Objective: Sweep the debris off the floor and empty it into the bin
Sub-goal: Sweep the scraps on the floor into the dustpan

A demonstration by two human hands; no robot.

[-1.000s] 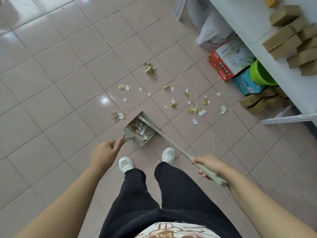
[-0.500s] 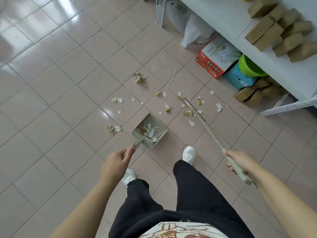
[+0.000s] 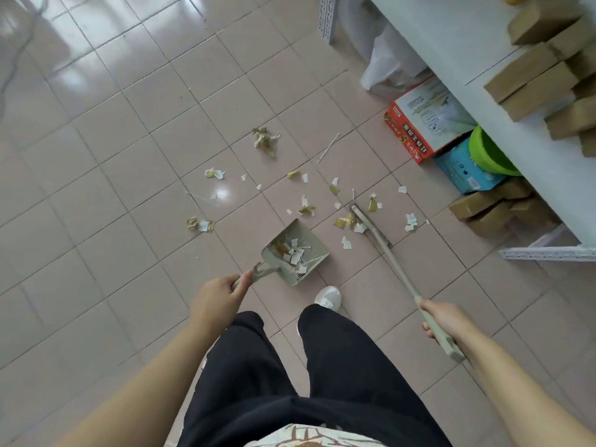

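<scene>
White and yellow paper scraps point(image 3: 306, 209) lie scattered over the pink floor tiles point(image 3: 109, 201). A beige dustpan point(image 3: 311, 243) rests on the floor in front of my feet with several scraps inside it; my left hand point(image 3: 219, 296) grips its handle. My right hand point(image 3: 446, 319) holds the long beige broom point(image 3: 392, 258) near the handle's end. The broom's head sits on the floor to the right of the dustpan, among the scraps. No bin can be made out for certain.
A white table point(image 3: 458, 50) with brown cardboard boxes point(image 3: 541, 75) stands at the right. Under it are a red-and-white box point(image 3: 425, 121), a blue box point(image 3: 464, 171), a green basin point(image 3: 487, 153), more brown boxes point(image 3: 490, 211) and a white plastic bag point(image 3: 390, 62). My shoe point(image 3: 329, 297) is behind the dustpan.
The broom has swung out of the dustpan to the right and its head now rests among the scraps there. The dustpan has turned and shifted slightly right.
</scene>
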